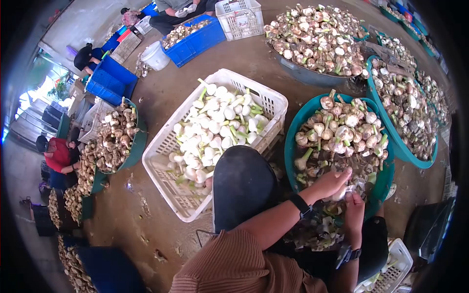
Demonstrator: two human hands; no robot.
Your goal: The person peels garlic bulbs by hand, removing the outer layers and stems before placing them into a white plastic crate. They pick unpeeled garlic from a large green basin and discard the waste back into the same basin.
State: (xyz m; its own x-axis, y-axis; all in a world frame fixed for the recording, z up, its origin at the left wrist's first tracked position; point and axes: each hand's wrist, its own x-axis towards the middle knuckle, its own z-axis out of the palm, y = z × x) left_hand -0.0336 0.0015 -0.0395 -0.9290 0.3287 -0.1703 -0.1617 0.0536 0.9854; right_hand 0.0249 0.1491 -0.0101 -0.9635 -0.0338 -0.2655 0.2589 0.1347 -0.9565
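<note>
My left hand (331, 184) is closed on a whitish garlic bulb (338, 194), partly hidden by the fingers. Close against it, my right hand (354, 207) pinches the same bulb from the other side, where pale loose skin shows. Both hands are over the near part of a round green tub (289, 146). Unpeeled garlic bulbs (344, 132) with brownish skins and short stems fill its far side. Torn skins (320, 229) lie below my hands. To the left, a white plastic crate (163, 183) holds clean white bulbs (215, 127) with green stems.
My knee (244, 180) rises between crate and tub. A heaped garlic basin (312, 73) and another long green tub (432, 156) stand beyond. Blue crates (195, 46), a white bucket (155, 56) and seated people, one in a red top (61, 154), are farther off. A white basket (398, 266) sits lower right.
</note>
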